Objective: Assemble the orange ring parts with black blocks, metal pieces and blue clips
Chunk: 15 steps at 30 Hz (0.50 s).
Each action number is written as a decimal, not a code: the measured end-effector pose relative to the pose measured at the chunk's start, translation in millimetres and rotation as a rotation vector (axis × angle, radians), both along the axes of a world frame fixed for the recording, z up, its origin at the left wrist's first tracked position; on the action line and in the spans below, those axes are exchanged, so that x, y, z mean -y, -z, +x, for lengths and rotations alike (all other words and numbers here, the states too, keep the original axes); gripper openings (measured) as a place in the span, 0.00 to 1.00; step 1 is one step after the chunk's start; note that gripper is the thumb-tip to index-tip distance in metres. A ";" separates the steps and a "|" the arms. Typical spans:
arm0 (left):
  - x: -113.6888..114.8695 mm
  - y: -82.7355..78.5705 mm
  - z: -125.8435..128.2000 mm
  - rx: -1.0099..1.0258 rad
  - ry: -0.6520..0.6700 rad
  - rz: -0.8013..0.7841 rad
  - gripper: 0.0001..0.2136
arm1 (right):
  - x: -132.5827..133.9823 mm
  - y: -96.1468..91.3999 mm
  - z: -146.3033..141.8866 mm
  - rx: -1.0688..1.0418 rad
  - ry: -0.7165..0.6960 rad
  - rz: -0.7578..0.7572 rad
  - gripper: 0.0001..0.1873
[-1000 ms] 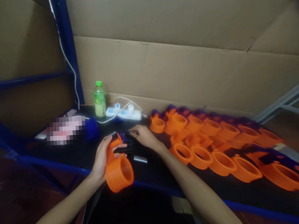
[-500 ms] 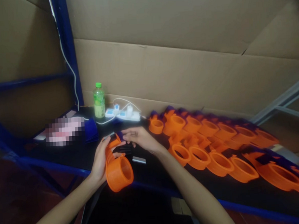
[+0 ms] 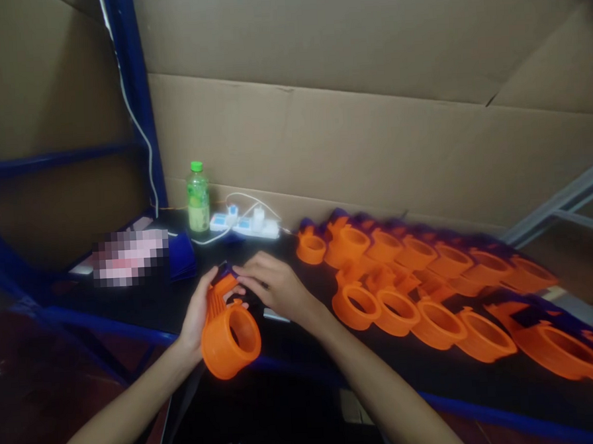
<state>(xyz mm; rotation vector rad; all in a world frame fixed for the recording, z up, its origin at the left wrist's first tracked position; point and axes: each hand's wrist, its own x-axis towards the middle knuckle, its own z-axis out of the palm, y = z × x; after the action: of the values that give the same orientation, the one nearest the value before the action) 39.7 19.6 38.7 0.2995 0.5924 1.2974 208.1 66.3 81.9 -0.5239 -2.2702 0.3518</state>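
Note:
My left hand is closed around an orange plastic tape dispenser, its round hub hanging low and toward me. Across the dispenser's upper end lies a dark blue piece. The fingers of my right hand are bent and pinch that piece at its right side, against the orange body. Partly covered by my right hand, a thin light-coloured strip lies on the black tabletop.
Rows of similar orange dispensers with dark blue parts fill the right side of the table. A green-capped bottle and a white power strip stand at the back. Dark blue sheets lie at the left.
My right hand has brought the dark blue piece onto the dispenser's upper end. The dispenser has shifted slightly left and turned in my left hand.

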 end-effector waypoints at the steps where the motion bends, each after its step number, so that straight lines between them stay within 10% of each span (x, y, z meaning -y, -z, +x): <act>1: -0.3 0.0 -0.3 -0.008 0.016 0.000 0.14 | -0.2 0.8 1.0 0.008 -0.014 0.032 0.14; 15: 3.0 0.6 -2.7 0.024 0.114 0.032 0.12 | 3.3 18.2 3.4 0.007 -0.018 0.042 0.14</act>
<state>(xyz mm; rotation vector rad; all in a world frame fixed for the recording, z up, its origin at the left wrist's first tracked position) 37.0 16.6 38.2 0.3389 0.5277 1.1999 211.4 63.0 63.7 -0.4843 -2.2853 0.3106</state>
